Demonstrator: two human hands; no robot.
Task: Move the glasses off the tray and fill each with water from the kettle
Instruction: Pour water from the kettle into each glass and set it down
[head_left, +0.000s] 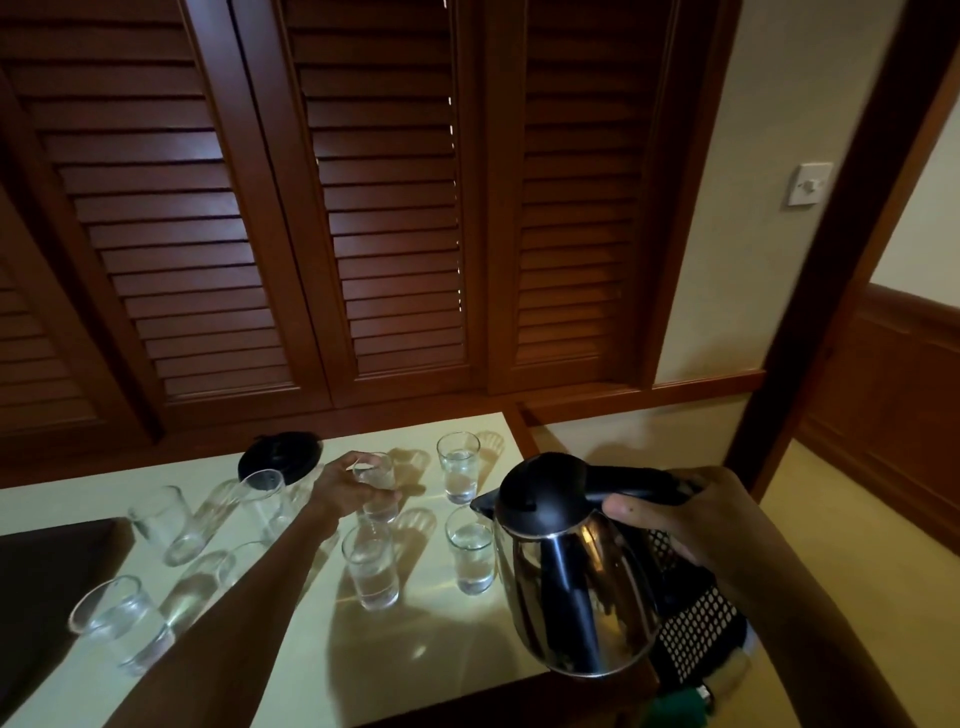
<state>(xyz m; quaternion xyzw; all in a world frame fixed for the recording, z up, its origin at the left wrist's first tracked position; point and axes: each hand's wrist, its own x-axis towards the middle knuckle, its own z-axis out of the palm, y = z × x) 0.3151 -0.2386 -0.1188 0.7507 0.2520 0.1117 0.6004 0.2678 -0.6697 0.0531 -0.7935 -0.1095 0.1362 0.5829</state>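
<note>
My right hand (670, 512) grips the black handle of a steel kettle (571, 582), held above the table's right edge with its spout pointing left. My left hand (348, 486) reaches across the table and holds a small clear glass (376, 475) near its rim. Around it stand three glasses with water: one at the back (458, 467), one at the front (371, 569), one beside the kettle's spout (471, 553). Several more clear glasses stand to the left, among them one far left (169, 525), one at the near left (122, 626) and one behind my forearm (262, 499).
A dark tray (47, 587) lies at the table's left end. The kettle's round black base (280, 457) sits at the back of the pale table (441, 649). Brown louvred doors stand behind. A black perforated object (696, 629) is at the right, below my right arm.
</note>
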